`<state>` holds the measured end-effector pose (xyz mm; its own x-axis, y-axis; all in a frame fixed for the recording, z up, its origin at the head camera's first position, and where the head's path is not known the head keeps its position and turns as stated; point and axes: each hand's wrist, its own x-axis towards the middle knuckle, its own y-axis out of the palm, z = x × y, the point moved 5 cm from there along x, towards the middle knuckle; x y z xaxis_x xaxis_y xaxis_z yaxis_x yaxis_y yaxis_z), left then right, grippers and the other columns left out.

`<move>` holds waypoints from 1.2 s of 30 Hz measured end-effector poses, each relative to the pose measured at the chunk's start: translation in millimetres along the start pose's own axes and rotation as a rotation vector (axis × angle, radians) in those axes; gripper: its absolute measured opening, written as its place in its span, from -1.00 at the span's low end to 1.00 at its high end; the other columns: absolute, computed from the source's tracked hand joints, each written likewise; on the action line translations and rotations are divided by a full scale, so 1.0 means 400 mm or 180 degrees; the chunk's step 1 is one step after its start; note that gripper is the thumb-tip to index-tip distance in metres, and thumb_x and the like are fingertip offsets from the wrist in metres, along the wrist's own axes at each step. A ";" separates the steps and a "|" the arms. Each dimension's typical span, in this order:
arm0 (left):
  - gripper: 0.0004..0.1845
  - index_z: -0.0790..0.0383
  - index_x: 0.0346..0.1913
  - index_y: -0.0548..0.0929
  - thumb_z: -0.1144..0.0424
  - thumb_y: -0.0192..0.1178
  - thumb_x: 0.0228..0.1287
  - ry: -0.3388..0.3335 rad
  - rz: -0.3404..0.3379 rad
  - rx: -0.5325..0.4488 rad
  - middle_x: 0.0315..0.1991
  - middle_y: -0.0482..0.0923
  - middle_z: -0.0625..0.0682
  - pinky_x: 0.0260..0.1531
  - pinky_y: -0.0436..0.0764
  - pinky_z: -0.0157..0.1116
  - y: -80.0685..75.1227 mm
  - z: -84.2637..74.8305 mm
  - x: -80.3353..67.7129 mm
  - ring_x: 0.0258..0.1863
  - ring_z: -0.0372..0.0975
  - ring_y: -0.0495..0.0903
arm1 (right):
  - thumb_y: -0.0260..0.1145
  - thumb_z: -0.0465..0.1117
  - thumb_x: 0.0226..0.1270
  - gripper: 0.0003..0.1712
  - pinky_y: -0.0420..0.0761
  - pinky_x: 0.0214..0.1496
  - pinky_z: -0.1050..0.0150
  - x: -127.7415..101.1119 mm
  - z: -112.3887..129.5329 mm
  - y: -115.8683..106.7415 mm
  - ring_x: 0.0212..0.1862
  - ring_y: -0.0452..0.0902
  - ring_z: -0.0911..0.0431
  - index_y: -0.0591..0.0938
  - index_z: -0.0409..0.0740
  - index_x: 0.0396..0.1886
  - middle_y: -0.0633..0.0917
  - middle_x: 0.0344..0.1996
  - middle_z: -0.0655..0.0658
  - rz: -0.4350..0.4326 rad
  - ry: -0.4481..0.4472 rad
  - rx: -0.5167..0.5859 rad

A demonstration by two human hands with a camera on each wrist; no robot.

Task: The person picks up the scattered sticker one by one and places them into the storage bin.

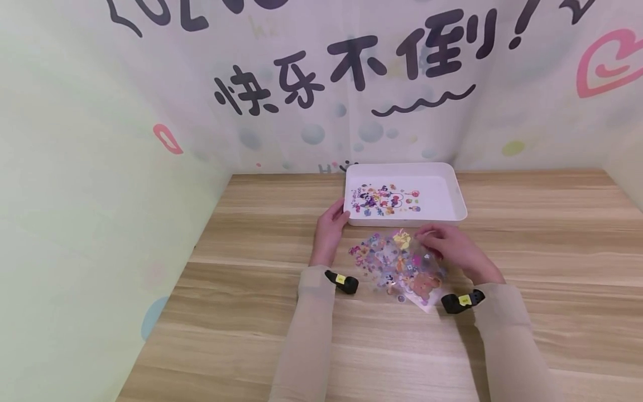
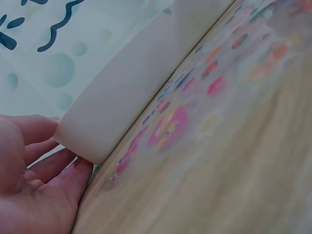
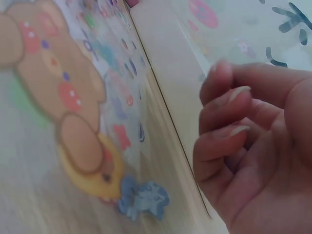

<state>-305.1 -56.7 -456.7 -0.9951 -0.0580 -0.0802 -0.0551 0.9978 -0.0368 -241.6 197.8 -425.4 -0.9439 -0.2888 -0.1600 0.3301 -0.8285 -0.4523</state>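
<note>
A shallow white tray point(image 1: 442, 222) stands on the table against the back wall. On its floor, towards the left, lies a patch of small colourful stickers point(image 1: 385, 201). My left hand point(image 1: 329, 231) grips the tray's front left corner, with thumb and fingers about it in the left wrist view. In front of the tray, clear sheets of cartoon stickers point(image 1: 397, 262) lie overlapped, a brown bear sticker point(image 3: 53, 63) among them. Over their right edge is my right hand point(image 1: 454, 251), fingers loosely curled near the tray's front wall. Nothing shows between those fingers in the right wrist view.
The wood-grain table point(image 1: 241, 312) spreads to both sides of the tray and sheets. A printed cloth point(image 1: 301, 134) with large dark characters hangs right behind the tray. Black wrist cameras point(image 1: 346, 283) sit on both sleeves, close over the sheets.
</note>
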 end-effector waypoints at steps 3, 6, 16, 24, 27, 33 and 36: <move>-0.56 -0.09 0.19 0.39 0.18 0.09 0.23 -0.0001 -0.0017 0.0010 0.19 0.34 -0.12 0.02 0.41 -0.47 0.000 0.001 0.001 0.11 -0.36 0.35 | 0.08 0.00 0.31 -0.61 0.42 -0.55 0.29 -0.001 0.002 -0.003 -0.51 0.34 0.07 0.48 -0.21 -0.07 0.46 -0.49 -0.17 -0.0081 -0.0003 0.0058; -0.56 -0.09 0.19 0.39 0.19 0.09 0.23 -0.0016 -0.0024 0.0003 0.19 0.34 -0.13 0.01 0.41 -0.48 0.000 0.001 0.002 0.11 -0.37 0.35 | 0.08 0.02 0.31 -0.59 0.42 -0.57 0.30 0.000 0.003 -0.006 -0.52 0.33 0.09 0.48 -0.20 -0.06 0.45 -0.49 -0.17 -0.0146 -0.0022 0.0127; -0.55 -0.08 0.20 0.38 0.18 0.10 0.23 0.0001 -0.0012 0.0009 0.19 0.34 -0.14 0.01 0.41 -0.47 -0.001 -0.001 0.002 0.11 -0.36 0.35 | -0.01 -0.02 0.37 -0.62 0.45 -0.38 0.29 -0.007 0.008 -0.013 -0.36 0.35 0.02 0.46 -0.15 0.03 0.48 -0.34 -0.21 -0.0180 -0.0090 0.0264; -0.53 -0.05 0.23 0.36 0.17 0.09 0.24 -0.0009 -0.0005 0.0048 0.20 0.32 -0.16 0.03 0.40 -0.47 0.000 0.000 -0.001 0.12 -0.37 0.33 | 0.01 -0.07 0.37 -0.64 0.47 -0.37 0.25 -0.010 0.013 -0.015 -0.35 0.36 -0.02 0.46 -0.12 0.05 0.47 -0.29 -0.27 -0.0319 -0.0147 0.0496; -0.54 -0.06 0.22 0.36 0.17 0.09 0.24 -0.0002 -0.0008 0.0041 0.20 0.32 -0.16 0.04 0.40 -0.45 0.000 -0.001 -0.002 0.12 -0.38 0.33 | 0.00 -0.07 0.38 -0.64 0.48 -0.36 0.25 -0.009 0.015 -0.015 -0.34 0.36 -0.05 0.44 -0.11 0.07 0.45 -0.27 -0.27 -0.0359 -0.0145 0.0536; -0.54 -0.05 0.22 0.37 0.16 0.09 0.24 0.0015 -0.0007 0.0008 0.19 0.33 -0.17 0.02 0.40 -0.48 0.000 0.001 0.001 0.11 -0.39 0.34 | -0.06 -0.08 0.40 -0.59 0.53 -0.27 0.29 -0.001 0.019 -0.017 -0.29 0.40 0.00 0.37 -0.18 0.15 0.46 -0.24 -0.22 -0.0383 -0.0177 0.0569; -0.55 -0.05 0.21 0.38 0.18 0.09 0.23 0.0049 -0.0005 -0.0014 0.19 0.33 -0.15 0.01 0.41 -0.48 0.000 0.003 0.003 0.11 -0.38 0.34 | -0.09 -0.11 0.42 -0.58 0.54 -0.25 0.32 0.006 0.023 -0.020 -0.28 0.40 0.02 0.34 -0.20 0.17 0.48 -0.23 -0.24 -0.0400 -0.0227 0.0586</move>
<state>-306.3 -56.8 -457.9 -0.9962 -0.0591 -0.0647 -0.0571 0.9978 -0.0325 -246.7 199.2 -413.9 -0.9775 -0.2055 -0.0470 0.2101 -0.9318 -0.2960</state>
